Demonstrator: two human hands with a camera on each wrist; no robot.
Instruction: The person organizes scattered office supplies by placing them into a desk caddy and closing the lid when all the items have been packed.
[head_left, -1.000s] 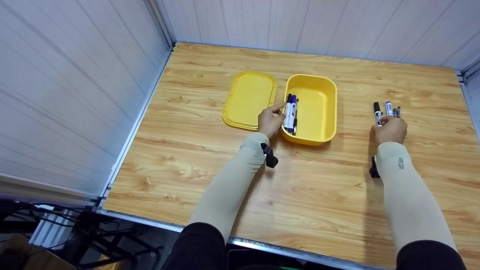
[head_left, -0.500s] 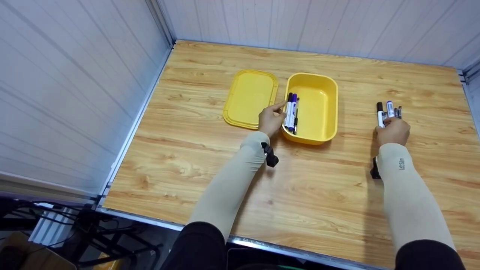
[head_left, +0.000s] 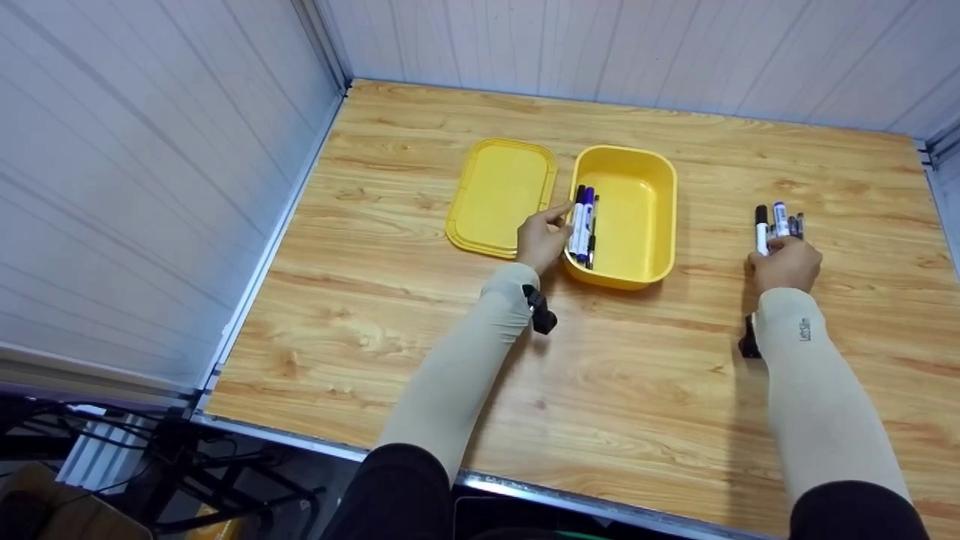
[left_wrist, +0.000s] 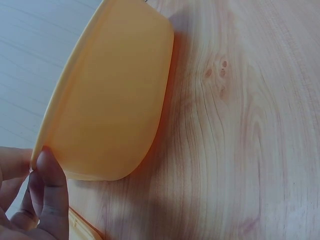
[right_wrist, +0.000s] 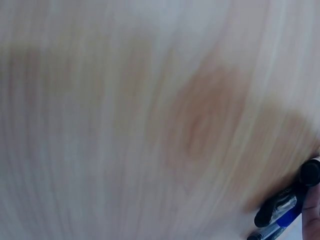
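Note:
At the yellow plastic box (head_left: 673,217), my left hand (head_left: 541,240) pinches the left rim between thumb and fingers; the left wrist view shows the wall (left_wrist: 115,90) close up. Two white markers, one with a black cap (head_left: 580,193) and one with a purple cap (head_left: 588,196), lie inside along that wall with a slim pen (head_left: 592,240). To the right, my right hand (head_left: 787,266) grips a bunch at its near end: a black-capped marker (head_left: 761,227), a blue-ended marker (head_left: 781,217) and slim pens (head_left: 796,225). The fingers hide their lower parts.
A yellow lid (head_left: 501,196) lies flat left of the box, close to my left hand. Pale panels (head_left: 525,45) stand along the back and left of the wooden table (head_left: 615,390). Its metal front edge (head_left: 525,491) runs near my upper sleeves.
My right hand has shifted slightly right, and the black-capped marker has moved right and turned so its print no longer shows. My left hand stays on the box rim.

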